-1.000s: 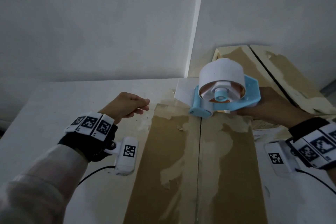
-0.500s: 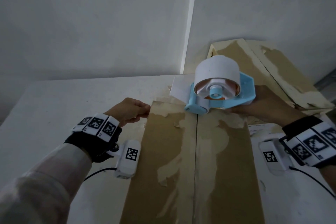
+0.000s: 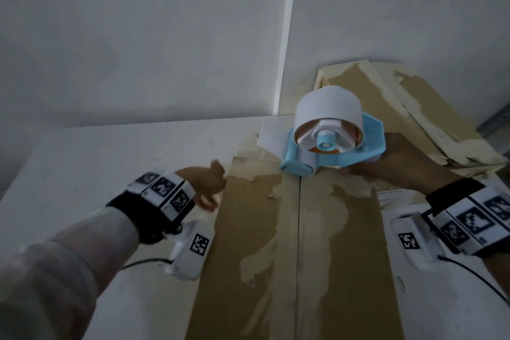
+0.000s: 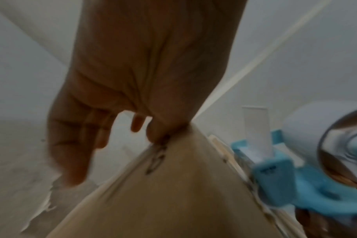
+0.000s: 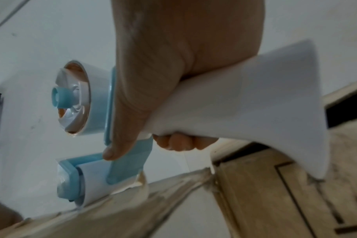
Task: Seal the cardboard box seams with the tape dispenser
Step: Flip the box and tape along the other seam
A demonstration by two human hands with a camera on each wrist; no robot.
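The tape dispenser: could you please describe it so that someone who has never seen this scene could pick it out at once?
On the white table lies a flat brown cardboard box with a centre seam. At the seam's far end, the right hand grips the tape dispenser. It is the only light blue thing there, carrying a fat white tape roll, unlike the worn cardboard behind it.

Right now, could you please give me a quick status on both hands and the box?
Right hand grips tape dispenser at far end of box centre seam. Left hand open at box's left edge. Seam untaped, unobstructed.
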